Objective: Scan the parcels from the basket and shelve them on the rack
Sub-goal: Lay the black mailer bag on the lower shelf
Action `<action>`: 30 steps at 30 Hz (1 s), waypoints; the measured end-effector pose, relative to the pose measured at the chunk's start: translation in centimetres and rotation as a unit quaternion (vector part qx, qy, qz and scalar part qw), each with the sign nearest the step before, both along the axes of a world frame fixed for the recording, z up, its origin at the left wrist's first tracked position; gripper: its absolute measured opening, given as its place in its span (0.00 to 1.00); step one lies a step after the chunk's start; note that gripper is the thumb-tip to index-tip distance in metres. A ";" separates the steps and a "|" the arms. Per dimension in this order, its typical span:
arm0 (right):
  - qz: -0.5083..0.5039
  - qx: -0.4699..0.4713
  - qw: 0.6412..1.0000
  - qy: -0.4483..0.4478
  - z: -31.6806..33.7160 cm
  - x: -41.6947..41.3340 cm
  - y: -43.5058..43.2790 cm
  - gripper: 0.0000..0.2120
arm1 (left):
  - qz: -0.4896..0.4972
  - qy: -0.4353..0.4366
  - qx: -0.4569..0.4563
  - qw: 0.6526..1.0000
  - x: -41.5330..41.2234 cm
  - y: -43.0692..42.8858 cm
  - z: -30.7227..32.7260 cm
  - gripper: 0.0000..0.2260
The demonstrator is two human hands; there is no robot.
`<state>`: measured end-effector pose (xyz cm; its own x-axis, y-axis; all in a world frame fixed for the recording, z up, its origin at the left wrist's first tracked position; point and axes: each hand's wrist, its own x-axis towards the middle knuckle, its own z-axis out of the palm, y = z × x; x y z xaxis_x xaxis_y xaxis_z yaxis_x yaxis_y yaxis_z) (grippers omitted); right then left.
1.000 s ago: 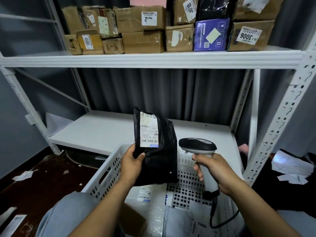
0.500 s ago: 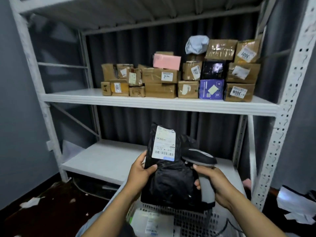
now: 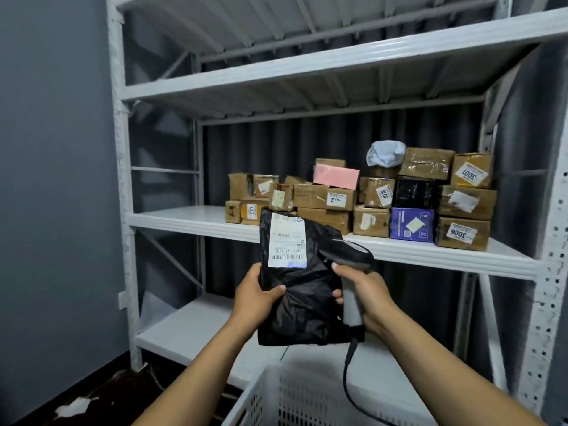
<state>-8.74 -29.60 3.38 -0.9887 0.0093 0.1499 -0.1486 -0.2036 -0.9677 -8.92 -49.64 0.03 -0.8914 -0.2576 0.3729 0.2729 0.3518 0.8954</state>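
Your left hand (image 3: 256,295) has a closed grip on the black parcel's (image 3: 302,296) left edge, thumb across the front. The parcel stands upright, long axis vertical, label (image 3: 286,239) on its upper half facing you, above the basket (image 3: 307,395), near the rack (image 3: 190,222). Your right hand (image 3: 365,290) has a closed grip on the scanner (image 3: 349,256), whose head points left at the parcel's right edge.
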 end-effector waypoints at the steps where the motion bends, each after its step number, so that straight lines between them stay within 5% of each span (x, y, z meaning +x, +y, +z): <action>1: 0.006 0.011 1.000 0.002 0.1 -0.2 -0.4 0.10 | 0.017 0.011 -0.007 1.000 0.0 -0.3 0.2 0.20; 16: -0.008 0.111 0.994 -0.001 -2.4 -2.6 -1.2 0.06 | 0.070 -0.005 0.023 0.997 -1.2 -5.4 -3.0 0.12; 30: -0.081 0.314 0.942 -0.089 -15.5 -12.4 14.4 0.08 | -0.012 -0.162 -0.030 0.986 -15.2 8.4 -16.9 0.14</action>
